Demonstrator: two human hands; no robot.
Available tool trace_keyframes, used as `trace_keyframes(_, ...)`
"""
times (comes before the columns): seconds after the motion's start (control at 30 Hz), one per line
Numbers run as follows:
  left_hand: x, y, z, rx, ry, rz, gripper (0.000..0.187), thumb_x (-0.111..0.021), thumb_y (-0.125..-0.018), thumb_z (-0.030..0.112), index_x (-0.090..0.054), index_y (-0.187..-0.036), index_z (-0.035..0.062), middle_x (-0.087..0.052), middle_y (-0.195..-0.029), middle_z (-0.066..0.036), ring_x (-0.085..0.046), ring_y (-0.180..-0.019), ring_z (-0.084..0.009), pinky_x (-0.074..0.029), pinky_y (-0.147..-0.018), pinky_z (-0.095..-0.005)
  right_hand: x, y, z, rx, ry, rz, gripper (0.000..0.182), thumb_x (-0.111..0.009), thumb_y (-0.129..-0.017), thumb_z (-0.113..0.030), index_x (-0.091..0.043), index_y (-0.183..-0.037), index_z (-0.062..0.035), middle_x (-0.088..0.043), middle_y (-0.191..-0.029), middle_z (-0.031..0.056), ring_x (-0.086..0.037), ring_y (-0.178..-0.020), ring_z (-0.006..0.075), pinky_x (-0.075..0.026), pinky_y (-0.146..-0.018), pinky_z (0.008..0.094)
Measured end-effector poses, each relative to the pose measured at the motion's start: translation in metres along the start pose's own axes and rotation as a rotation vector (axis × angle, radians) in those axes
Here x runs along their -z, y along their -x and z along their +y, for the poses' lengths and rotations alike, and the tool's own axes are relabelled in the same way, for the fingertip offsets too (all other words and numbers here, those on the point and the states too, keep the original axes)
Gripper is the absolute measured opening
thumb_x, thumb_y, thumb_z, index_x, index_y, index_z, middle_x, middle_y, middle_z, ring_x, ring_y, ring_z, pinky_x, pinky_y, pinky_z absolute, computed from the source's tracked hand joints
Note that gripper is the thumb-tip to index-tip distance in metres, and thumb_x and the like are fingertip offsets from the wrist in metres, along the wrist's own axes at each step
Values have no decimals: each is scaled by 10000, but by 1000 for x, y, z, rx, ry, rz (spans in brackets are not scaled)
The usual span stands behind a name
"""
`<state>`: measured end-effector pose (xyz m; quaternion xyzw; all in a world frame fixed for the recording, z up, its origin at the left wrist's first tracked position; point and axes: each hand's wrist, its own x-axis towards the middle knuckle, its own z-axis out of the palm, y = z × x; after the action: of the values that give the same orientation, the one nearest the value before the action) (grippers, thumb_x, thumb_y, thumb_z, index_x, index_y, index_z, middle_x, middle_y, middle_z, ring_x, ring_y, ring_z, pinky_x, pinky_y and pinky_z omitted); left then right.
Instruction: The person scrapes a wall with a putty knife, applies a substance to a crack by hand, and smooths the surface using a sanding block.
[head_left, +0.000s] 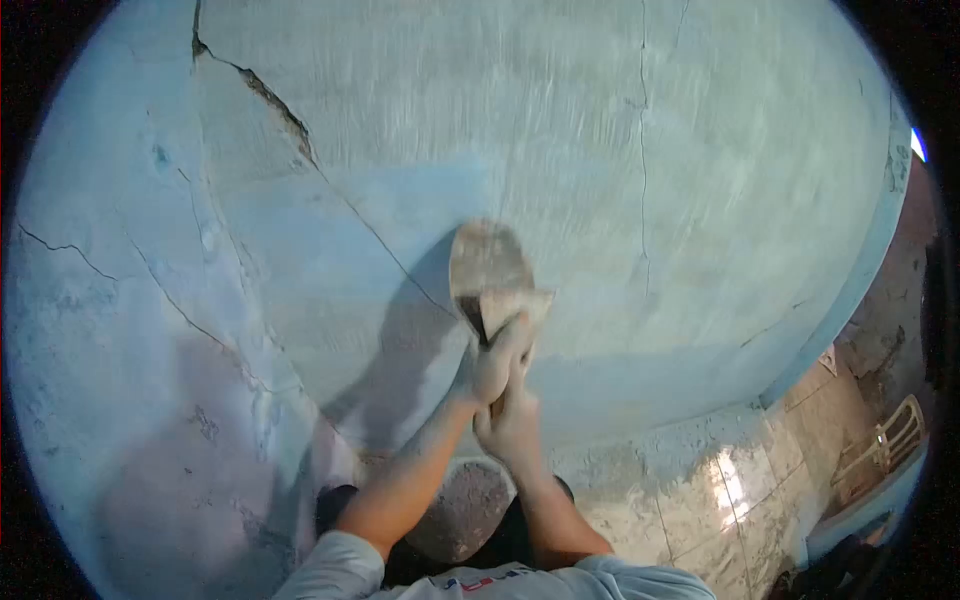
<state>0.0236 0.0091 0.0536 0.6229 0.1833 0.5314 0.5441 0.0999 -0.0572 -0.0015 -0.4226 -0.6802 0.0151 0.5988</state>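
Both of my hands are wrapped round the handle of a dusty scraping tool with a rounded flat head (490, 260), a wedge-shaped piece showing at its lower end. My left hand (500, 360) is closed highest, close under the head. Below it, my right hand (510, 425) grips lower down; the fingers hide most of the handle. The head overlaps the pale blue-green wall (570, 220), which is covered in whitish streaks, and casts a dark shadow on it to the left. My hands look whitened with dust.
A wide jagged crack (270, 100) runs down the wall's left part, with a thinner crack (643, 170) on the right. Below me is a round dusty surface (465, 510). Dirty, shiny floor tiles (700, 510) lie lower right, beside a pale plastic chair (900, 435).
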Motion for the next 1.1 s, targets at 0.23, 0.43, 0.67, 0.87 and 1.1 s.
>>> trace_keyframes(0.23, -8, -21, -10, 20, 104, 148, 394, -553, -1059, 454, -623, -936, 86, -573, -719, -2, -548, -664, -131, -455, -605, -323, 9, -12, 6, -79, 60, -81, 757, -630, -890, 23, -309, -1574, 64, -678, -771, 191, -713, -670, 244, -492, -598, 326)
trace_keyframes(0.43, -4, -24, 9, 87, 47, 74, 378, -579, -1055, 375, -631, -1246, 54, -666, -1078, -60, -623, -806, -149, -509, -669, -308, 12, -30, -11, -79, 95, -71, 811, -632, -882, 37, -258, -1602, 63, -657, -784, 208, -721, -718, 282, -526, -653, 326)
trace_keyframes(0.67, -4, 1, 10, 8, 177, 156, 385, -578, -1050, 439, -656, -1012, 64, -623, -786, -37, -560, -652, -129, -455, -590, -327, 0, 1, 2, -67, 37, -136, 796, -615, -892, 37, -254, -1601, 71, -633, -752, 206, -681, -661, 288, -507, -629, 315)
trace_keyframes(0.87, 8, -37, 41, 25, 245, -34, 408, -586, -1048, 459, -637, -987, 59, -611, -778, -30, -566, -673, -132, -448, -579, -327, 13, -52, -35, -162, 90, -146, 798, -624, -860, 44, -316, -1596, 12, -663, -884, 300, -690, -800, 481, -555, -675, 466)
trace_keyframes(1.1, 10, 15, -5, 108, 222, 93, 355, -589, -1047, 351, -671, -1163, 26, -655, -993, -37, -602, -812, -133, -505, -683, -324, -2, 6, -4, -70, 105, -116, 798, -623, -862, 25, -319, -1600, 6, -668, -930, 303, -685, -827, 497, -561, -692, 470)
